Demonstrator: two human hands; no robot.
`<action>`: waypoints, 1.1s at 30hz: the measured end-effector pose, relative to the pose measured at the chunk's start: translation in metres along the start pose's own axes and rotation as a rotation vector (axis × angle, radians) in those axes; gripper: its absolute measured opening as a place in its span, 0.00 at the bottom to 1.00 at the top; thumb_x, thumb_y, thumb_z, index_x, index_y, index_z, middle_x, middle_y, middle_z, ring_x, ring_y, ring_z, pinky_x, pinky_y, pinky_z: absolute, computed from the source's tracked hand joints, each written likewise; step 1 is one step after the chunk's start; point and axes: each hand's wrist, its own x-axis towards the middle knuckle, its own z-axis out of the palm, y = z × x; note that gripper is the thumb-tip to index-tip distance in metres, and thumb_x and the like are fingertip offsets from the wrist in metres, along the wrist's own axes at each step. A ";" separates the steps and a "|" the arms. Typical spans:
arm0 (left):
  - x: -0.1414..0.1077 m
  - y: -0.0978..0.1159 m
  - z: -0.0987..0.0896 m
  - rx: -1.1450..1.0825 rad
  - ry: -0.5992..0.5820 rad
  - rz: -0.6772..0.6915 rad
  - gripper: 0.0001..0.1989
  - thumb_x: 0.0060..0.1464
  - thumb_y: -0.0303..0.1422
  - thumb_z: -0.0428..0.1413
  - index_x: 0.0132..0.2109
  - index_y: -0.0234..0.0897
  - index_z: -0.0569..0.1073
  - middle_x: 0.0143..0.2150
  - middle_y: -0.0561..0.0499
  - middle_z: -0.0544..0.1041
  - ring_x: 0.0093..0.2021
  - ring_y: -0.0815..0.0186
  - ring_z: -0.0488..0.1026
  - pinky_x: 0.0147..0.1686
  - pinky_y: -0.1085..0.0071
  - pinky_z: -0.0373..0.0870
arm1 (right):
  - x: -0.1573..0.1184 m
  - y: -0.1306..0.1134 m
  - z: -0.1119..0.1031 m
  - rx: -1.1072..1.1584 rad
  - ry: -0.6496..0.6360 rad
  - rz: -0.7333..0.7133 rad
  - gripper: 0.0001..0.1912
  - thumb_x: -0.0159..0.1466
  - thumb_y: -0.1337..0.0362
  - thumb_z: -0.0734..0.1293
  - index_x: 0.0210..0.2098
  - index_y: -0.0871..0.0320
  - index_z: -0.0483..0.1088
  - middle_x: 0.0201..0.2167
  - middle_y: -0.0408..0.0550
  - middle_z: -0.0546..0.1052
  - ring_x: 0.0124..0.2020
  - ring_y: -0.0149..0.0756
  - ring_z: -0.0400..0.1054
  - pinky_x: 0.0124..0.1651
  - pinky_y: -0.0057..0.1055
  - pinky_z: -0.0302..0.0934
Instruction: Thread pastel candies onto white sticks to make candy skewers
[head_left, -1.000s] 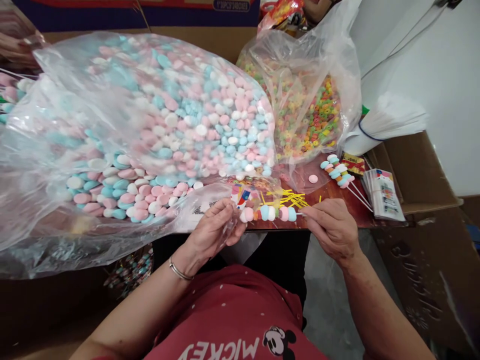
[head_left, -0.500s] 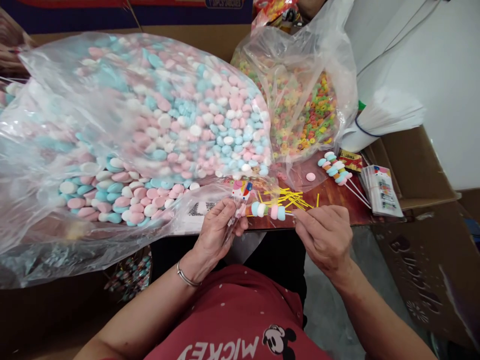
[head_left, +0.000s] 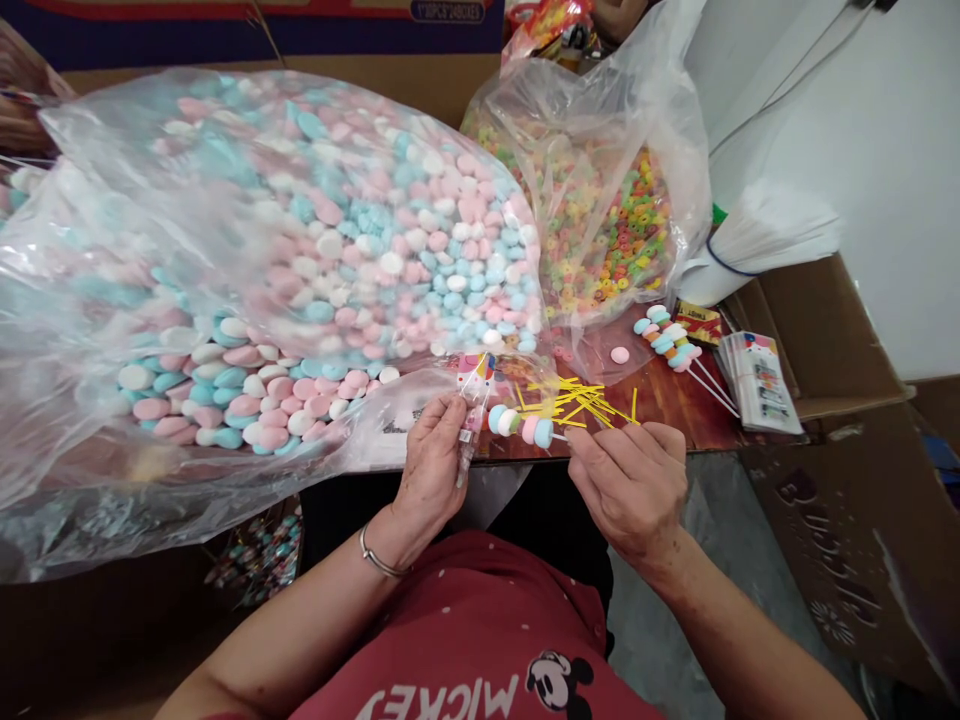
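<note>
2 bare hands work close together at the near edge of a reddish table [head_left: 705,432]. The left hand [head_left: 431,455] is mostly closed, thumb and fingers pinching a clear sleeve [head_left: 478,372] with a colourful print. The right hand [head_left: 634,490] is curled nearly shut, its fingertips gripping the bare white stick of a candy skewer [head_left: 529,430]. The skewer lies level between both hands, its left end partly covered at the sleeve; blue, white and pink candies show on it.

Just beyond the right fingertips lie yellow ties [head_left: 585,402], and farther out 1 loose pink candy [head_left: 619,355]. Outward and right of that hand rest more skewers [head_left: 666,340] with 2 sticks showing, beside a banded stack of printed sleeves [head_left: 761,385]. Beyond the left hand spreads a big bag of pastel candies [head_left: 337,230]; beyond the right, a bag of ring candies [head_left: 600,210].
</note>
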 end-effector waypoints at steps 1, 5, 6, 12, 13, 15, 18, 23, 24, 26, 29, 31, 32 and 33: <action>0.000 0.000 0.001 -0.005 0.003 0.005 0.16 0.40 0.37 0.70 0.29 0.36 0.71 0.25 0.56 0.76 0.25 0.74 0.72 0.25 0.81 0.69 | -0.001 -0.001 0.001 -0.004 -0.004 -0.005 0.06 0.62 0.72 0.66 0.39 0.60 0.74 0.21 0.40 0.71 0.26 0.31 0.60 0.39 0.35 0.51; -0.002 -0.001 0.008 -0.021 0.035 0.008 0.14 0.43 0.37 0.68 0.30 0.36 0.71 0.29 0.53 0.79 0.26 0.73 0.73 0.27 0.81 0.69 | -0.004 -0.007 0.004 -0.019 -0.016 -0.004 0.05 0.64 0.71 0.65 0.39 0.61 0.73 0.22 0.41 0.72 0.27 0.32 0.59 0.38 0.35 0.51; -0.002 -0.001 0.010 -0.018 0.038 0.006 0.14 0.44 0.37 0.67 0.30 0.36 0.71 0.30 0.53 0.80 0.26 0.73 0.73 0.26 0.81 0.69 | -0.004 -0.009 0.004 -0.022 -0.015 -0.001 0.06 0.64 0.71 0.65 0.39 0.61 0.73 0.22 0.41 0.71 0.27 0.32 0.59 0.38 0.35 0.50; -0.005 -0.005 0.017 -0.007 0.051 -0.004 0.08 0.52 0.34 0.62 0.32 0.36 0.71 0.30 0.54 0.79 0.28 0.74 0.75 0.27 0.81 0.69 | -0.005 -0.018 0.006 -0.021 -0.007 0.007 0.08 0.64 0.71 0.64 0.42 0.64 0.73 0.21 0.42 0.71 0.26 0.32 0.58 0.37 0.36 0.50; -0.005 -0.005 0.017 -0.008 0.057 -0.014 0.07 0.53 0.34 0.61 0.33 0.36 0.71 0.31 0.54 0.79 0.30 0.73 0.76 0.30 0.80 0.70 | -0.005 -0.019 0.006 -0.021 -0.007 0.004 0.08 0.64 0.71 0.64 0.42 0.64 0.73 0.22 0.43 0.71 0.26 0.32 0.58 0.37 0.36 0.51; -0.005 -0.005 0.018 -0.015 0.067 -0.020 0.06 0.55 0.34 0.60 0.34 0.36 0.72 0.34 0.52 0.81 0.33 0.71 0.78 0.32 0.78 0.72 | -0.006 -0.023 0.006 -0.020 -0.011 -0.004 0.09 0.65 0.71 0.63 0.43 0.64 0.73 0.22 0.43 0.71 0.26 0.33 0.59 0.36 0.37 0.51; -0.005 -0.005 0.019 0.017 0.042 0.015 0.07 0.55 0.36 0.59 0.35 0.37 0.72 0.36 0.51 0.81 0.36 0.69 0.79 0.35 0.76 0.74 | -0.005 -0.028 0.006 -0.003 -0.010 -0.016 0.10 0.64 0.72 0.64 0.44 0.66 0.72 0.21 0.42 0.70 0.25 0.33 0.59 0.35 0.37 0.51; -0.004 -0.004 0.021 0.037 -0.004 0.064 0.09 0.54 0.38 0.61 0.33 0.38 0.72 0.35 0.52 0.81 0.34 0.70 0.78 0.31 0.77 0.73 | -0.005 -0.029 0.010 -0.009 -0.009 0.001 0.09 0.64 0.73 0.64 0.43 0.65 0.72 0.20 0.41 0.70 0.25 0.32 0.58 0.35 0.36 0.50; -0.004 -0.005 0.021 0.026 -0.008 0.072 0.10 0.53 0.38 0.62 0.32 0.38 0.72 0.33 0.53 0.81 0.31 0.71 0.77 0.29 0.78 0.72 | -0.005 -0.027 0.011 -0.013 -0.006 0.014 0.09 0.64 0.73 0.64 0.43 0.63 0.72 0.20 0.41 0.70 0.26 0.32 0.59 0.35 0.36 0.50; -0.002 -0.005 0.019 0.018 -0.033 0.096 0.12 0.50 0.40 0.64 0.31 0.38 0.71 0.31 0.54 0.80 0.27 0.72 0.74 0.27 0.79 0.70 | -0.005 -0.021 0.013 0.001 0.003 0.034 0.08 0.64 0.73 0.64 0.42 0.61 0.72 0.21 0.41 0.71 0.26 0.32 0.60 0.36 0.35 0.50; 0.005 -0.005 0.010 0.049 -0.078 0.141 0.14 0.47 0.41 0.66 0.30 0.38 0.71 0.30 0.55 0.78 0.27 0.72 0.72 0.29 0.77 0.70 | -0.007 -0.008 0.015 0.048 0.007 0.044 0.06 0.63 0.73 0.65 0.38 0.60 0.73 0.21 0.41 0.71 0.26 0.32 0.61 0.36 0.35 0.51; 0.012 -0.003 0.000 0.112 -0.083 0.212 0.13 0.48 0.41 0.66 0.30 0.38 0.74 0.30 0.55 0.77 0.29 0.71 0.72 0.32 0.76 0.71 | -0.010 0.003 0.013 0.064 0.000 0.055 0.05 0.63 0.73 0.65 0.36 0.59 0.73 0.20 0.40 0.71 0.26 0.31 0.62 0.35 0.35 0.52; 0.014 0.000 -0.006 0.171 -0.078 0.272 0.11 0.49 0.41 0.65 0.30 0.38 0.75 0.30 0.54 0.77 0.30 0.71 0.72 0.34 0.76 0.70 | -0.012 0.009 0.011 0.066 0.002 0.067 0.06 0.63 0.73 0.65 0.35 0.58 0.73 0.21 0.40 0.72 0.26 0.31 0.63 0.36 0.35 0.52; 0.016 0.002 -0.012 0.250 -0.074 0.343 0.10 0.50 0.40 0.64 0.30 0.38 0.76 0.30 0.54 0.77 0.31 0.70 0.71 0.36 0.76 0.70 | -0.014 0.015 0.009 0.066 0.006 0.081 0.06 0.62 0.73 0.65 0.35 0.58 0.73 0.21 0.40 0.72 0.26 0.32 0.64 0.36 0.35 0.53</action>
